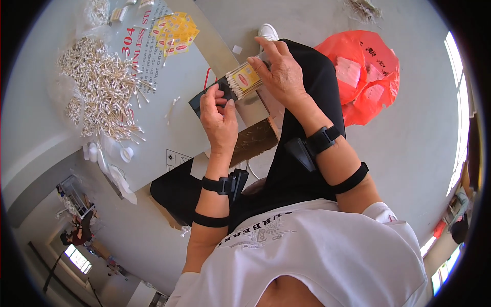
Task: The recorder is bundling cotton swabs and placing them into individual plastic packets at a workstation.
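My right hand [281, 71] is closed on a small clear packet of cotton swabs [244, 82] with a yellow card inside; the swabs' white tips point toward my left hand. My left hand [219, 120] is just left of the packet, its fingers half bent and thumb apart, with nothing visible in it. Behind its fingers lies a dark flat piece [197, 105] at the metal table edge. A large heap of loose cotton swabs [99, 87] is spread on the table to the left. Several yellow printed cards [176, 33] lie beyond my left hand.
A red plastic bag [381, 56] holding pale packets sits on the floor at right. An open brown box [255, 140] stands below the table edge [153, 174], near my legs. Clear bags [96, 13] lie at the far left. Another person [79, 233] is in the distance, lower left.
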Demonstrator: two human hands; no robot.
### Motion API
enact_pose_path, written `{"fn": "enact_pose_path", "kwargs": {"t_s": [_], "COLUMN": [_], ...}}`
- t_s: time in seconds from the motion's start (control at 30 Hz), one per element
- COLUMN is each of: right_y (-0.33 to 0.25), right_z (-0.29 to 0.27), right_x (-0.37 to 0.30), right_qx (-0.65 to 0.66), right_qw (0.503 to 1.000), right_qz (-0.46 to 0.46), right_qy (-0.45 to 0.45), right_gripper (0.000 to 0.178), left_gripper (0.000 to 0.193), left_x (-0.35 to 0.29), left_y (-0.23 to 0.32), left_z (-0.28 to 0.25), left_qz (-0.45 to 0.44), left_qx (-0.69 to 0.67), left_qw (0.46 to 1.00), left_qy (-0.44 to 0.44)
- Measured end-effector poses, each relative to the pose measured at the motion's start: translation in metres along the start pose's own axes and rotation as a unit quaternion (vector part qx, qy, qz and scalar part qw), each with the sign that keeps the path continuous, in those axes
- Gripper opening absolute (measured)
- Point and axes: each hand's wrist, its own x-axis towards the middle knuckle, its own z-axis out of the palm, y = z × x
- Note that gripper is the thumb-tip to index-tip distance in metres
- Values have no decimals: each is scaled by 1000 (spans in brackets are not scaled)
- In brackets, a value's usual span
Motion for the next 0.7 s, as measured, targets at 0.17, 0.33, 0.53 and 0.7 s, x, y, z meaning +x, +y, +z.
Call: {"fn": "enact_pose_path", "kwargs": {"t_s": [0.17, 0.33, 0.53, 0.7], "right_y": [12, 36, 37, 31], "right_z": [22, 30, 35, 34], "right_x": [0, 3, 2, 3], "right_qx": [50, 93, 352, 368], "right_qw": [994, 977, 850, 823], "right_qz": [67, 145, 341, 390], "right_qy": [-76, -125, -193, -189], "right_gripper": [33, 41, 43, 42], "left_gripper": [45, 47, 47, 46], "left_x": [-5, -5, -15, -18], "left_y": [0, -7, -6, -5], "left_z": [-2, -4, 1, 1], "left_qz": [-91, 138, 146, 117], "left_qx": [-83, 188, 172, 39], "left_qw": [992, 972, 974, 992], "left_qy": [-3, 35, 22, -13]}}
